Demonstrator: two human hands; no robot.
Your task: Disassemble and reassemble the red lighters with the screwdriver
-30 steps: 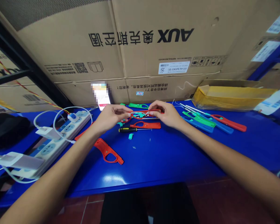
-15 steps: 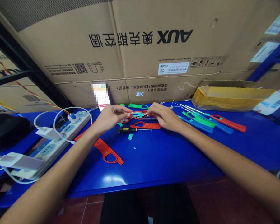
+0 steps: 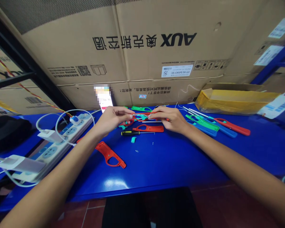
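Between both hands is a red plastic casing [image 3: 142, 113] with a teal part and thin white wires in its opening. My left hand [image 3: 115, 117] pinches its left end. The fingers of my right hand [image 3: 169, 118] close on its right end. Just below lie another red casing half [image 3: 152, 128] and a black and yellow screwdriver [image 3: 130, 133]. A small teal piece [image 3: 133, 139] rests nearer the front, with tiny pins [image 3: 136, 151] beside it. One more red casing half [image 3: 110, 155] lies to the left.
A white power strip [image 3: 54, 147] with plugs and cables is at the left. A phone [image 3: 105, 99] leans against the large cardboard box [image 3: 142, 60]. Green, blue and red lighters [image 3: 232, 126] and a yellow-taped box [image 3: 235, 99] are at the right.
The fingers of my right hand have shifted slightly along the casing's right end. My left hand keeps nearly the same place. The camera view has moved a little.
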